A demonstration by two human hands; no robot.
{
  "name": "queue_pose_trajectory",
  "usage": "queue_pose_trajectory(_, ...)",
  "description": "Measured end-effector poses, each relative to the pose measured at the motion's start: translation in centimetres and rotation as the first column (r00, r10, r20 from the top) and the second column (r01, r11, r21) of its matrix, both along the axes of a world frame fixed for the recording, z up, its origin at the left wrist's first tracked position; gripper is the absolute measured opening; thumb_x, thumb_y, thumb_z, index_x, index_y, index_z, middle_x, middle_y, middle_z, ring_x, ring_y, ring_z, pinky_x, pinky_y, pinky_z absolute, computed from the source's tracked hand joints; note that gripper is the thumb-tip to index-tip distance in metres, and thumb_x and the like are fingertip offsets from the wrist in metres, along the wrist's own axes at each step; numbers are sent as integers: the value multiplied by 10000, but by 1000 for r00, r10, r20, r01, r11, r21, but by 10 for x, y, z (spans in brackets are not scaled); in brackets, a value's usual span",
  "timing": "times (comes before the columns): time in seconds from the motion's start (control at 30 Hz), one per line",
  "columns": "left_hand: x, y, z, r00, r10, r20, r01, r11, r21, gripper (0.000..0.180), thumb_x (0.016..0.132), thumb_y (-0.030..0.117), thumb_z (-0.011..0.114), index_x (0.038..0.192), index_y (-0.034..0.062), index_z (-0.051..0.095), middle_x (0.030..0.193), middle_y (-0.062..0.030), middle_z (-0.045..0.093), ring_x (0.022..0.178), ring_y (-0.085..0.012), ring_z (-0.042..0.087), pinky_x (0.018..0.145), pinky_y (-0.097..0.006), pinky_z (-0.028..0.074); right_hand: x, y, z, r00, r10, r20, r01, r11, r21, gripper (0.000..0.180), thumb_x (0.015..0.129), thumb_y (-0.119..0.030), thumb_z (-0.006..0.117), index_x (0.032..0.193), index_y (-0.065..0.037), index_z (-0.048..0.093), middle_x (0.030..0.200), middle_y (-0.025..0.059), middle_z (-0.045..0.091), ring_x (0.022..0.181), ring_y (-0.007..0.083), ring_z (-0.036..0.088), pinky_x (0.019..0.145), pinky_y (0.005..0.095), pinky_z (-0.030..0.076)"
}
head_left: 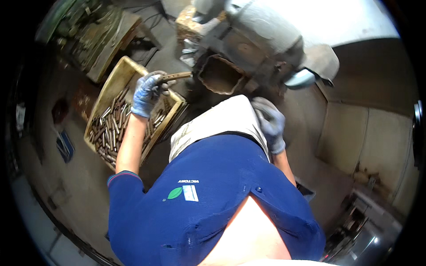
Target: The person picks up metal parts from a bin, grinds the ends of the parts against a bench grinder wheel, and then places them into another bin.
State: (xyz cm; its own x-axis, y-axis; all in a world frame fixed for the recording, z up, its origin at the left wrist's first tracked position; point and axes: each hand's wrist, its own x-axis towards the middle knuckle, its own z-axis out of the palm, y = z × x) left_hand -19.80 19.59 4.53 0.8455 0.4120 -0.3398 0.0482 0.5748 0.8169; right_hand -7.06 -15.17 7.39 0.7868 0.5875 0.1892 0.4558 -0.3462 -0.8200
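Observation:
My left hand [150, 91], in a blue and grey work glove, is closed around one end of a brownish metal rod [176, 76]. The rod points right, its far end short of a dark machine housing with a ragged-edged opening [220, 74]. Beneath that hand and forearm lies a yellowish crate [92, 116] holding many loose metal rods [116, 126], some rusty brown and others shiny. My right hand [270, 122], gloved too, rests against the right side of the pale apron [217, 119] over my lap. Its fingers look loosely spread, with nothing visible in them.
Pale, rounded machine covers [270, 22] rise at the far side, with a light-blue curved part [299, 79] on the right. A greenish machine bench [100, 42] stands at far left. Tan panels [344, 128] line the right; more equipment [359, 224] is at lower right.

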Motion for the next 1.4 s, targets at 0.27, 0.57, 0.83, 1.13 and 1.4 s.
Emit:
queue_pose_trajectory(0.27,95,-95,7,923,-384,17,383,923,46,267,839,190,576,973,-40,599,783,-128,654,623,-140,637,498,-221,528,6,22,24,986,23,165,-52,983,174,344,667,-53,743,984,19,631,1139,185,567,1026,289,595,857,316,496)
queue_pose_trajectory(0.57,144,-135,16,661,-750,7,737,651,183,295,803,216,648,962,-31,612,757,-77,640,570,-114,602,472,-216,483,11,-7,18,935,119,-333,-24,960,277,185,851,-140,615,951,8,666,874,102,676,836,129,610,773,259,482)
queue_pose_trajectory(0.83,161,-166,47,709,-701,72,617,667,417,258,879,138,587,1057,-49,603,794,-43,642,627,-59,551,551,-195,451,4,-10,9,774,172,-609,263,789,556,299,943,-195,475,1015,47,634,885,91,663,803,129,616,770,247,480)
queue_pose_trajectory(1.13,128,-185,18,750,-645,149,363,589,722,281,833,75,640,1092,-27,600,933,-120,674,839,-119,622,738,-252,499,5,3,3,877,-50,-479,338,772,539,257,902,-78,508,1118,24,603,1035,53,639,935,81,556,825,215,448)
queue_pose_trajectory(1.4,139,-168,19,680,-733,32,704,663,254,271,876,117,587,1079,-62,579,860,-98,657,693,-126,627,635,-235,515,-1,-33,1,909,-400,120,354,889,290,226,723,-46,708,938,-4,655,1033,193,615,975,284,612,857,339,478)
